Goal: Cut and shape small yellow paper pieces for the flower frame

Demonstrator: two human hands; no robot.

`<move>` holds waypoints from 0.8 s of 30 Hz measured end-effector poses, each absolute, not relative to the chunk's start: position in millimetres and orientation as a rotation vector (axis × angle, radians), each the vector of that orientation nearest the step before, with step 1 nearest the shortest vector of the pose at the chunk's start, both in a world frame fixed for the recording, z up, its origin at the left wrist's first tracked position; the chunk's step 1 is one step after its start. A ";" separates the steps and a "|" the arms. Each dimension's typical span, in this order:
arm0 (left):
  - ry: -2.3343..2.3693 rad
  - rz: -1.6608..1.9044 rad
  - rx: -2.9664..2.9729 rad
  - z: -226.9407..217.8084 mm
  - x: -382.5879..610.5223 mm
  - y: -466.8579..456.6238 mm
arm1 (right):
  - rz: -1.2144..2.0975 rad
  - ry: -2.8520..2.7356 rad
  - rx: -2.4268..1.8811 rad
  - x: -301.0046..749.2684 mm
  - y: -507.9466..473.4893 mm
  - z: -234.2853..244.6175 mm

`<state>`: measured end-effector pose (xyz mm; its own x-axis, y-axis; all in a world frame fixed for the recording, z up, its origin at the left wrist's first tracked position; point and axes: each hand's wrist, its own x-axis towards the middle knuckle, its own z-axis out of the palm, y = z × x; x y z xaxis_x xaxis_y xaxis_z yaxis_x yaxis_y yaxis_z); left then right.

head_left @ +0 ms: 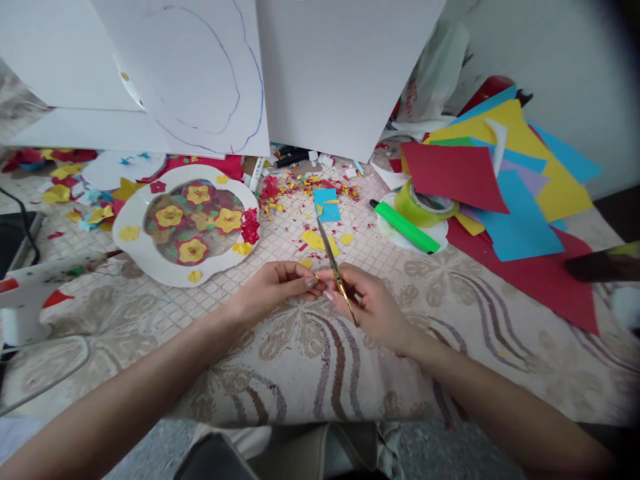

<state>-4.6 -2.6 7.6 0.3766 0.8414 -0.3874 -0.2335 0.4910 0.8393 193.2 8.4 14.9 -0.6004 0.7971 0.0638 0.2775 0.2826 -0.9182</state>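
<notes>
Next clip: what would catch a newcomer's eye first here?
Probably the two hands meeting at centre: the right hand holds small scissors, blades pointing away, while the left hand pinches a tiny scrap at them. Left of them lies a white frame filled with yellow and red paper flowers. To the right, coloured paper sheets fan out beside a green marker.

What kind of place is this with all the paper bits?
Probably a craft table at home: coloured paper sheets piled up, a white frame with paper flowers, a hot glue gun, and scissors in the right hand.
</notes>
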 end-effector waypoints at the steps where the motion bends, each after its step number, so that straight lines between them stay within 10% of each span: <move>1: 0.936 0.784 0.763 7.2 -4.3 -2.5 | 1.259 -2.061 -0.950 192.5 8.3 14.4; 24: 0.887 0.885 0.426 9.6 -9.1 4.1 | 1.735 -1.926 -0.923 217.9 26.6 25.0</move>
